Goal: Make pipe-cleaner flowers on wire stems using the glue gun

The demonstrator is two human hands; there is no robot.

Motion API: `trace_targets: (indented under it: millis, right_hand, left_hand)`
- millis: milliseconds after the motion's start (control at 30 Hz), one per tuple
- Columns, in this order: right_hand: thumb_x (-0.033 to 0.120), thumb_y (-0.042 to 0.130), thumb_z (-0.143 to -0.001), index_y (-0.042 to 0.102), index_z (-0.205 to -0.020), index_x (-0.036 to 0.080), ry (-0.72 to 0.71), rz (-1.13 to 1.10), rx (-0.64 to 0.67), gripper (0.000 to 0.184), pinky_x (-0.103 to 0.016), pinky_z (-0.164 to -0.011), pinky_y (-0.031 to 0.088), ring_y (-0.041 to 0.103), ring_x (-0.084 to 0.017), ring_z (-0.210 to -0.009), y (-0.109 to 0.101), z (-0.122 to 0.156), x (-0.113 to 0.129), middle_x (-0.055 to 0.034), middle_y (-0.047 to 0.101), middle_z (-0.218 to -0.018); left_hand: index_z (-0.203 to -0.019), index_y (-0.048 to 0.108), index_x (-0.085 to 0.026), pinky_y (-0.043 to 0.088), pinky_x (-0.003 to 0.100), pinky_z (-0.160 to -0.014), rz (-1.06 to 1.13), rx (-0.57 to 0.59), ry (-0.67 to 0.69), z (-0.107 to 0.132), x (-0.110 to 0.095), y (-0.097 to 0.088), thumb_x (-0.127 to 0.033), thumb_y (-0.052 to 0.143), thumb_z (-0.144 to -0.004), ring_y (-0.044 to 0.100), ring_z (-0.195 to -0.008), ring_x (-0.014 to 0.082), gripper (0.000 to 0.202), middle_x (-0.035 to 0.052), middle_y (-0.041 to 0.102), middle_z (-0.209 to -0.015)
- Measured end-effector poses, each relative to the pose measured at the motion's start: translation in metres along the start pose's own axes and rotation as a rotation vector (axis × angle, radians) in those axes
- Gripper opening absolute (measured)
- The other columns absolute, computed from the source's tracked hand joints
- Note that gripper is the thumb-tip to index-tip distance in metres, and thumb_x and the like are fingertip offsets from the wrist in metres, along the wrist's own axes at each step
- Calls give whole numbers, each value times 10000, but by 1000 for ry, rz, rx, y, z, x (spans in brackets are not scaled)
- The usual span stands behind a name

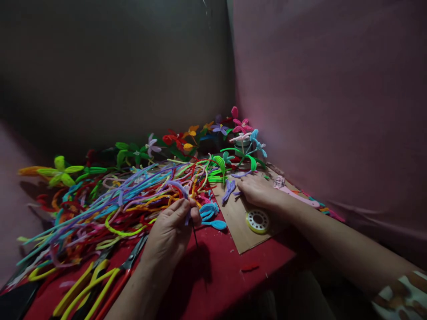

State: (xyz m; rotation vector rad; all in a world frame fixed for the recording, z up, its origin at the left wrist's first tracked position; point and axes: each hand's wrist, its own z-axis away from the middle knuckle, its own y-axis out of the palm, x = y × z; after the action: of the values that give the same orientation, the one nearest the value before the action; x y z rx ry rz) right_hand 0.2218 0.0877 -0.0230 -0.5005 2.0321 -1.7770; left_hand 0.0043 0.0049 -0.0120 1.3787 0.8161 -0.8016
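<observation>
My left hand (175,222) is closed in a pinch around a purple pipe-cleaner flower piece (177,186). A thin dark wire stem (195,235) hangs below its fingers. My right hand (255,191) rests low over the cardboard sheet (245,238). Its fingers are drawn together on a small purple pipe-cleaner petal (237,194), with the fingertips partly hidden. A purple looped petal bundle (228,191) lies just left of that hand, and another purple strip (242,174) lies just beyond it. Blue looped petals (209,211) sit to the right of my left hand.
A heap of coloured pipe cleaners (110,209) spreads across the red table (220,284). Yellow-handled pliers (90,284) and red-handled scissors (133,253) lie front left. A tape roll (258,221) and pink tool (296,195) lie right. Finished flowers (176,140) line the back.
</observation>
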Motion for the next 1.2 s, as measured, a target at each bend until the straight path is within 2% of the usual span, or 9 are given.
trace_targets:
  millis: [167,367,467,667,733,833,967,1100,1200]
  right_hand:
    - [136,444,-813,617,-986,159,-58,8,13,245,-301,-692,380,569,-247,-905,1,-4,-7,-137,642,-976]
    - [184,457,-836,606,-982,155,-100,36,-39,210,-320,-730,357,531,-235,-907,3,-5,-12,-134,618,-979]
    - [154,458,-840,607,-929,145,-183,74,-243,174,-337,-747,349,502,-226,-897,-4,1,-1,-117,611,-945]
    - [159,454,-880,620,-848,190,-506,30,-768,171,-391,-898,327,495,-182,-903,-16,19,33,-45,636,-868]
    - [168,494,-865,627,-855,203,-587,-15,-834,138,-396,-920,330,500,-173,-902,-17,21,40,-36,639,-885]
    - [181,513,-857,630,-881,217,-635,-102,-846,125,-393,-906,356,514,-165,-902,-14,22,44,-33,637,-904]
    - [168,484,-857,630,-912,217,-601,-238,-834,164,-382,-838,409,529,-178,-911,-7,23,48,-53,622,-924]
    - [157,498,-840,581,-1067,170,-370,-416,-850,241,-368,-816,449,553,-195,-930,-1,25,51,-91,630,-975]
    - [140,498,-837,564,-1114,135,-256,-482,-830,285,-383,-829,458,583,-208,-929,1,27,50,-105,658,-970]
  left_hand:
    - [-659,664,-100,411,167,-481,-36,21,1,0,-1,3,-206,713,-659,507,-481,79,117,24,575,-505]
    - [-661,655,-86,417,169,-473,-25,13,-28,2,-1,3,-223,734,-636,505,-473,78,160,22,570,-501]
    - [-682,647,-94,433,167,-491,13,-14,-60,1,2,2,-193,731,-645,527,-499,78,135,15,584,-537]
    - [-760,654,-117,518,233,-601,19,-13,-181,5,12,6,-164,679,-709,625,-673,134,74,57,673,-740]
    - [-808,657,-132,531,256,-607,29,16,-202,7,14,8,-145,673,-713,631,-690,141,97,45,671,-766]
    - [-839,658,-131,527,240,-577,31,105,-206,9,16,9,-146,663,-727,618,-650,124,114,34,658,-752]
    - [-767,658,-106,488,179,-505,11,104,-197,10,14,10,-156,704,-688,591,-542,83,103,17,633,-694]
    - [-721,653,-95,356,109,-366,-19,9,-195,11,12,14,-184,769,-606,569,-473,59,186,9,620,-647]
    - [-677,654,-88,385,127,-402,-37,-2,-158,12,11,17,-218,803,-552,578,-483,72,234,14,624,-636]
